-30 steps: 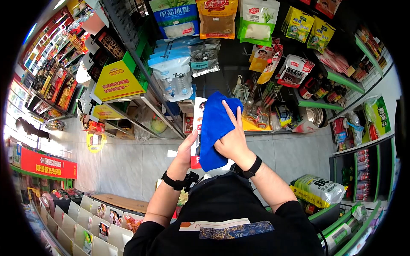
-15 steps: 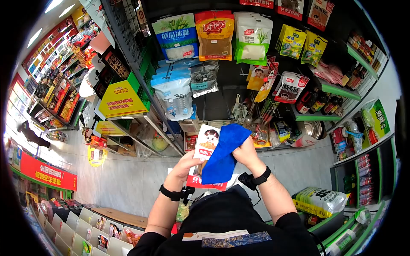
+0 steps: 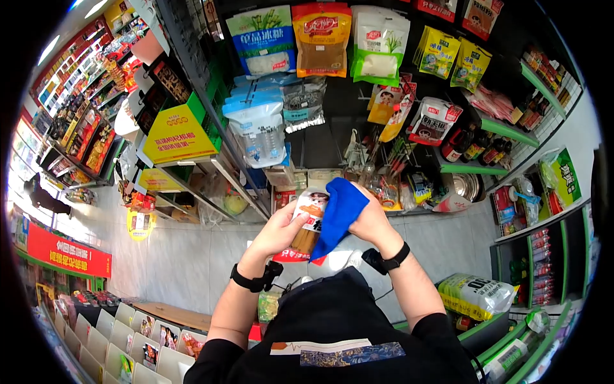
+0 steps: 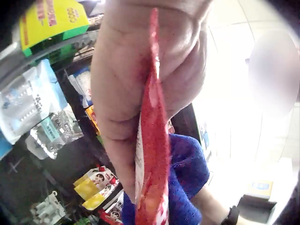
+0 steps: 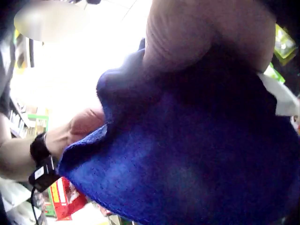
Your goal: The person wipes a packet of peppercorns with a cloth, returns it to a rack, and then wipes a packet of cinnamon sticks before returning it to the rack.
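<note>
Gripping one flat red-and-white plastic packet point(image 3: 306, 240) in the left hand point(image 3: 274, 233) and one soft royal-blue cloth point(image 3: 340, 216) in the right hand point(image 3: 373, 224)

Holding exactly one packet, with a cartoon figure and brown contents showing, just inside the left fingers and in front of the torso. Pinching it along its left margin, laying the left thumb across the front and tucking the other left fingers behind. Draping the one cloth over the packet's right part, between left thumb and right hand, and gripping it in curling right fingers; hiding most right fingertips among the folds, so not showing enough to tell their exact spacing.

Bending both arms and reaching both forearms forward from one black short-sleeved shirt point(image 3: 409, 352), converging on the packet. Wearing two black wrist bands point(image 3: 248, 279), one behind each hand's fingers.

Facing three large bag fronts in a row, well beyond the fingertips: one blue-and-green bag point(image 3: 261, 41), one orange-and-red bag point(image 3: 321, 38), one white-and-green bag point(image 3: 380, 45). Hanging nearer, beyond the left fingers: one pale-blue-and-white bag point(image 3: 256, 134) beside one silver-grey bag point(image 3: 305, 102). Showing at least two bright-yellow sachets point(image 3: 470, 65) farther out, past the right fingers. Lying well to the right of the right fingers: one plump yellow, green and white sack point(image 3: 480, 294).
</note>
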{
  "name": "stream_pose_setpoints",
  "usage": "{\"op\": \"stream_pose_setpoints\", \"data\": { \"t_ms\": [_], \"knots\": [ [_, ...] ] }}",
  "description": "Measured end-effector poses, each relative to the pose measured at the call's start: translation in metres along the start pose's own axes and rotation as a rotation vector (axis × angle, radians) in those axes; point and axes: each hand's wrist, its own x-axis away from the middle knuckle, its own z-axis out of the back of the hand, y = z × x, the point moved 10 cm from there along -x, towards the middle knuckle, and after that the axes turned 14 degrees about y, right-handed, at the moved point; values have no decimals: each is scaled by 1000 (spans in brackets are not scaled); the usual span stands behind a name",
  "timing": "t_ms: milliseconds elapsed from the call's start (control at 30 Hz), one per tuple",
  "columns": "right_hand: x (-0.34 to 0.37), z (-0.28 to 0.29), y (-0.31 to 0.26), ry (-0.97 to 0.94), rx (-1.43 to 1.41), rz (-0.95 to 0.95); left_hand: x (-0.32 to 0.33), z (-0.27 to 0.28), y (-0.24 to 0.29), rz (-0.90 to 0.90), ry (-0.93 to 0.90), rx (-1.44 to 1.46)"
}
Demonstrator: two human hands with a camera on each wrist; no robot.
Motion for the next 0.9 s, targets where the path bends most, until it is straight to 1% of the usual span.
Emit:
{"op": "stream_pose_setpoints", "data": {
  "t_ms": [33, 67, 133, 233, 333, 367, 467, 500, 533, 567, 600, 667, 733, 767, 833, 867, 900],
  "knots": [
    [2, -5, 2, -63, -49, -29, 2, -5, 8, -45, -19, -80],
    [0, -3, 1, 22, -66, -11, 5, -11, 17, -89, -41, -160],
    [6, -12, 16, -133, 1, -67, 9, -13, 11, -25, -45, -171],
    [14, -12, 26, -146, 156, -60, 12, -13, 3, 18, -47, -169],
    [9, 3, 26, 97, -80, -140, 13, -17, 1, 61, -85, -140],
    [9, 2, 40, 140, -200, -235, 14, -18, 0, 74, -80, -117],
    [12, -10, 26, -54, -9, -79, 15, -21, -2, 97, -83, -97],
    [7, -8, 10, -97, 25, -67, 15, -22, -3, 99, -99, -120],
    [5, -11, 7, -118, 52, -58, 14, -23, -5, 100, -116, -144],
    [3, -13, 5, -139, 80, -49, 12, -26, -6, 27, -144, -201],
    [3, -16, 5, -160, 108, -41, 12, -27, -3, -6, -129, -223],
    [3, -15, 10, -130, 110, -57, 11, -30, 8, -81, -94, -268],
    [8, -18, 18, -107, 108, -71, 12, -30, 11, -99, -96, -315],
    [8, -16, 20, -55, -15, -118, 13, -30, 13, -108, -96, -339],
    [3, -13, 19, 48, -259, -213, 15, -30, 4, 43, -149, -298],
    [4, -11, 26, 82, -312, -243, 17, -31, -2, 118, -176, -277],
    [4, -10, 32, 118, -364, -271, 15, -30, 0, 66, -160, -265]
  ]
}}
